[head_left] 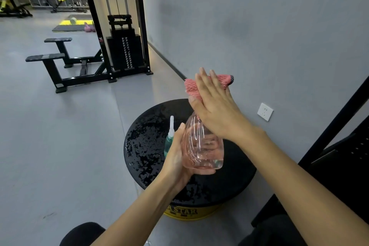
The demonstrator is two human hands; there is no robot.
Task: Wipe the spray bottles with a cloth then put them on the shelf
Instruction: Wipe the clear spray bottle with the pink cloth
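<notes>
Person's L hand (177,158) grips the pink spray bottle (203,148) round its lower body, thumb up the near side and fingers curled under the base. The bottle is held upright, just above the round black stool (149,136) and not resting on it. It's clear pink-tinted plastic w/ curved ribs down the sides and a little liquid at the bottom. Its head is hidden under the cloth.

R hand (215,110) lies over the bottle's top w/ fingers fairly straight and spread, pressing the pink cloth (192,87) onto it. The cloth is fuzzy and bunched, w/ a dark edge sticking out past the fingers.

A 2nd, green spray bottle (168,143) w/ a white nozzle stands on the stool just behind the L hand. The stool top looks wet and its side is yellow. A wall socket (265,111) sits to the right, and a cable machine (123,50) stands further back.
</notes>
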